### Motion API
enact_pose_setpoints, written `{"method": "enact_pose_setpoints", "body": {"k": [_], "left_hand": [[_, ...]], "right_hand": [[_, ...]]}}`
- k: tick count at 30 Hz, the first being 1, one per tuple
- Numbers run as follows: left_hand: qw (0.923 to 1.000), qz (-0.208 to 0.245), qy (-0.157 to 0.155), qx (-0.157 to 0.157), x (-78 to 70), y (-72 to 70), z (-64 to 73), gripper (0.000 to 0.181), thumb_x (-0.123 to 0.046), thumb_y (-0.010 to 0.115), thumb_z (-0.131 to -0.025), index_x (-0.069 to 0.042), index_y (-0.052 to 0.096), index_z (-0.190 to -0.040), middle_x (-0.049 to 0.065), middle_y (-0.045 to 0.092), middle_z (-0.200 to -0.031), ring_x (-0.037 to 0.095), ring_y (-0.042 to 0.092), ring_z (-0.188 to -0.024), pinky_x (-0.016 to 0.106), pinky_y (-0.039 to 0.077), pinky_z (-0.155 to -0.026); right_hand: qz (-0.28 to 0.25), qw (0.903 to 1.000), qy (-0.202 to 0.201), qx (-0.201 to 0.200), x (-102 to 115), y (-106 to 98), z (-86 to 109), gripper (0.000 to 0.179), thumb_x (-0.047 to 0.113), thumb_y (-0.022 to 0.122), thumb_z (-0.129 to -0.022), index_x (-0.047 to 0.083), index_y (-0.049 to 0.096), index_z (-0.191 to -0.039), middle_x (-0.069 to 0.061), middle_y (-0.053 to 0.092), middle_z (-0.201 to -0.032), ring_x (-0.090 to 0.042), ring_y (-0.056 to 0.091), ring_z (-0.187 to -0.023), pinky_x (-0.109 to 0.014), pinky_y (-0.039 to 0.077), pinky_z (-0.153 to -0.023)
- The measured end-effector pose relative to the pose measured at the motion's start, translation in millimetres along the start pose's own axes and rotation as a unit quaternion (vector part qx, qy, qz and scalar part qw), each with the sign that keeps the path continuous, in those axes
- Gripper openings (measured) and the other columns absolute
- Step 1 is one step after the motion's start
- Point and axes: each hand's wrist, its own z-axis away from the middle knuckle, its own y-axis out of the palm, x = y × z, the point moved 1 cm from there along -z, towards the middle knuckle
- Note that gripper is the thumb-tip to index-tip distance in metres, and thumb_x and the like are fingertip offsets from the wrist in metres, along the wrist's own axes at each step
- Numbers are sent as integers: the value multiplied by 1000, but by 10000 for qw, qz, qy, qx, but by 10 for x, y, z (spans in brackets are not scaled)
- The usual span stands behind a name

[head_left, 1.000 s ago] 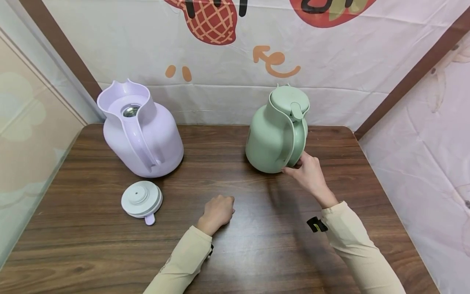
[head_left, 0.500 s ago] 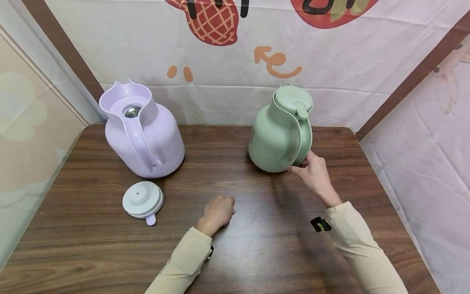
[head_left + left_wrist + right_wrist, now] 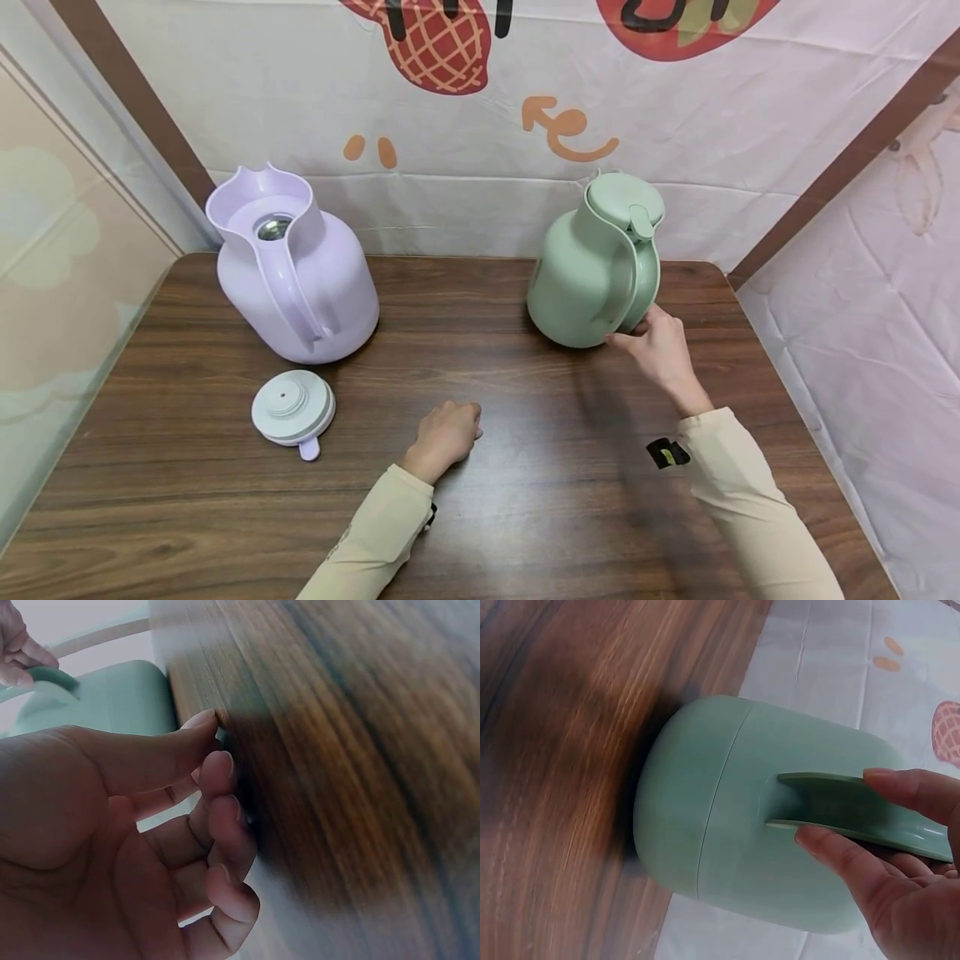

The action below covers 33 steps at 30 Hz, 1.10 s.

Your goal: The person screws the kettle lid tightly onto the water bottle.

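Note:
A green thermos jug [image 3: 581,279], its lid [image 3: 626,200] on, stands at the back right of the table. My right hand [image 3: 663,350] grips the lower part of its handle [image 3: 840,802], with the thumb and fingertips on the handle's edges in the right wrist view. Loosely curled and holding nothing, my left hand [image 3: 444,437] rests on the tabletop at the middle. A lilac thermos jug [image 3: 330,292] stands at the back left without a lid, its round mouth uncovered. In front of it lies a lilac-tabbed stopper lid [image 3: 292,408], pale grey underside up.
The wooden table [image 3: 187,500] runs back to a white cloth wall [image 3: 450,208] with printed drawings. Cloth panels also flank the table on the left and right. The two jugs stand well apart along the back edge.
The green thermos jug has moved to the right along the back of the table with my right hand on its handle. My left hand, the lilac jug and the loose lid stay in place.

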Motion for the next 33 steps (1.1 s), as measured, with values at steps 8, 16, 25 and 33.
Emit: {"method": "enact_pose_setpoints", "body": {"k": [8,16,25,33], "left_hand": [[9999,-31,86,-73,9,15,2,23,-13,67,-81,-11,51,-65,4,51,-58,25,55,-56,38,43,-49],[9999,-5,124,-107,10,16,2,22,-13,66,-82,-11,51,-65,5,52,-59,26,55,-56,38,43,-49],[9998,-18,80,-183,23,22,9,21,-13,66,-81,-11,52,-65,6,53,-59,27,56,-56,38,43,-48],[9996,16,102,-246,18,26,18,18,-13,65,-81,-11,54,-67,6,54,-60,27,55,-55,38,42,-48]], "right_hand": [[-21,9998,194,-69,-118,-104,-27,34,7,73,-74,-4,58,-103,-24,64,-86,-33,63,-72,-41,47,-61],[50,9989,438,-187,-246,-205,-68,34,7,72,-73,-4,58,-102,-24,65,-82,-32,63,-71,-35,45,-59],[158,9973,681,-241,-389,-322,-121,35,9,72,-75,-3,58,-104,-23,64,-82,-31,61,-69,-32,44,-56],[370,9962,727,-298,-515,-419,-204,33,10,73,-73,-3,58,-100,-23,64,-80,-29,60,-68,-32,43,-56]]}}
